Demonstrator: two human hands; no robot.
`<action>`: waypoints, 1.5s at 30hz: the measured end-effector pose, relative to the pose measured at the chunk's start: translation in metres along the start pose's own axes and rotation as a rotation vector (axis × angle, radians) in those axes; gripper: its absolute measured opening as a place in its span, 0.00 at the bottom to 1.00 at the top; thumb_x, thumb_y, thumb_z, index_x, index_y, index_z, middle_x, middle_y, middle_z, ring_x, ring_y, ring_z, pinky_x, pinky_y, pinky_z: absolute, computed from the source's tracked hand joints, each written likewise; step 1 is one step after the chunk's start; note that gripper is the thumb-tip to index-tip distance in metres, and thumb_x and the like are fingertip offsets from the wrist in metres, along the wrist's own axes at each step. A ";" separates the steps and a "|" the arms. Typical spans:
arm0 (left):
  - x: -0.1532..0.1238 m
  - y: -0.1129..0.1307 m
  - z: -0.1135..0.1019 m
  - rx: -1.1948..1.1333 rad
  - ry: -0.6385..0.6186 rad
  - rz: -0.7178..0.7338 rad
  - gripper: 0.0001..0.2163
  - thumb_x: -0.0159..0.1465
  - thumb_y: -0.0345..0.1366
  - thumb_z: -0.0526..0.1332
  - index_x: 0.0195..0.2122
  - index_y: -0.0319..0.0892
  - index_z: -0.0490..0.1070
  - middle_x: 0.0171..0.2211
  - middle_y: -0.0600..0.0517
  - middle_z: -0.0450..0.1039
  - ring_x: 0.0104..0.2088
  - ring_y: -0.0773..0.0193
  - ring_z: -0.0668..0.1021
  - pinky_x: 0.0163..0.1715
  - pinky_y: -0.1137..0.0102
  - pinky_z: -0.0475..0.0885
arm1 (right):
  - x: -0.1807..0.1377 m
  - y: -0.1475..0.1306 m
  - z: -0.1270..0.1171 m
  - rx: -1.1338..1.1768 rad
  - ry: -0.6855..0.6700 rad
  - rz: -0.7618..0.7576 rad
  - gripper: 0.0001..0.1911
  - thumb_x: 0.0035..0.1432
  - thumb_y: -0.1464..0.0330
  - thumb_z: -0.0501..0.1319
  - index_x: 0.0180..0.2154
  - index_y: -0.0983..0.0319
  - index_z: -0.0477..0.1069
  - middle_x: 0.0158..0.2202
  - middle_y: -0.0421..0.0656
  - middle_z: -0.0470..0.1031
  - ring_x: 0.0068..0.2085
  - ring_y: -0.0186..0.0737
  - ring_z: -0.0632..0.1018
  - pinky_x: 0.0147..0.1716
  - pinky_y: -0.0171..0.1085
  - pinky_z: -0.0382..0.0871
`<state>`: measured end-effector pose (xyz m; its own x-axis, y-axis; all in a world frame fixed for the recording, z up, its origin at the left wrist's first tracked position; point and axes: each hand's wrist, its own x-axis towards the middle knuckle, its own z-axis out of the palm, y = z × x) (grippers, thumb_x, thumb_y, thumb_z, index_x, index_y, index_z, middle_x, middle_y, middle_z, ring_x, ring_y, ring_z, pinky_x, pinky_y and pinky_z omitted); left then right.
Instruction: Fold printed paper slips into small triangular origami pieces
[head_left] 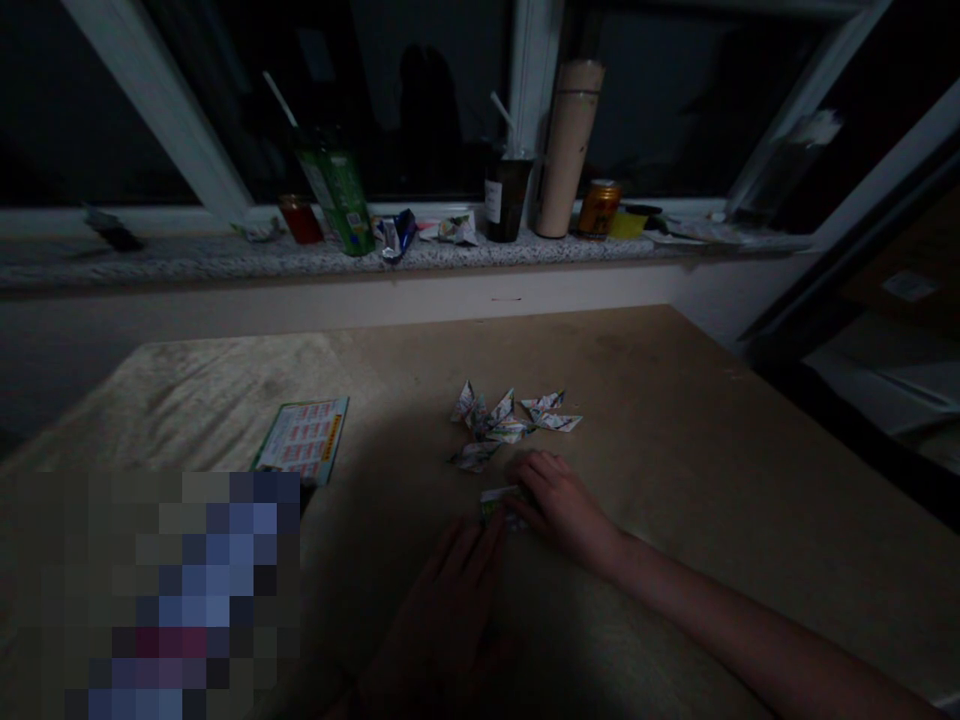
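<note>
A small folded paper piece (493, 499), printed in green and white, lies on the table between my hands. My right hand (559, 500) reaches in from the right, its fingers bent and its thumb on the paper's right side. Dark in shadow, my left hand (454, 585) lies with stretched fingers, their tips at the paper's lower left edge. Just beyond are several folded paper pieces with pointed tips: a cluster (504, 418), one at the right (553, 412) and one nearer (475, 457). The hands hide part of the paper.
A printed calendar card (304, 437) lies at the left of the table (637, 400); a pixelated patch covers the lower left. On the stone sill (247, 262) stand a green can (345, 200), a dark cup with a straw (510, 200), a tall pink flask (568, 150) and an orange jar (598, 210).
</note>
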<state>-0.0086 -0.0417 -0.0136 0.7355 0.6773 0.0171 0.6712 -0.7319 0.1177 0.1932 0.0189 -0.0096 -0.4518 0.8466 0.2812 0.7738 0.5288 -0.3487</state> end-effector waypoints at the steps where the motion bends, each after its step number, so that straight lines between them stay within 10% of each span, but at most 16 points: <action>1: -0.001 0.000 0.001 0.001 0.000 -0.010 0.36 0.61 0.49 0.53 0.64 0.37 0.41 0.65 0.46 0.42 0.60 0.51 0.56 0.59 0.60 0.48 | 0.001 0.000 0.000 -0.007 -0.003 0.003 0.07 0.59 0.67 0.58 0.38 0.63 0.68 0.37 0.48 0.71 0.40 0.46 0.70 0.39 0.41 0.65; 45: 0.011 0.017 -0.017 -0.152 -0.135 -0.148 0.34 0.60 0.44 0.55 0.64 0.35 0.45 0.64 0.45 0.47 0.56 0.50 0.61 0.54 0.57 0.54 | 0.000 0.009 0.021 -0.174 0.045 -0.074 0.06 0.58 0.77 0.56 0.36 0.64 0.70 0.34 0.47 0.70 0.36 0.44 0.69 0.37 0.40 0.67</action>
<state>0.0092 -0.0453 0.0052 0.6430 0.7523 -0.1432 0.7582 -0.5990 0.2575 0.1908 0.0251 -0.0318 -0.4928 0.8003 0.3415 0.8061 0.5677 -0.1671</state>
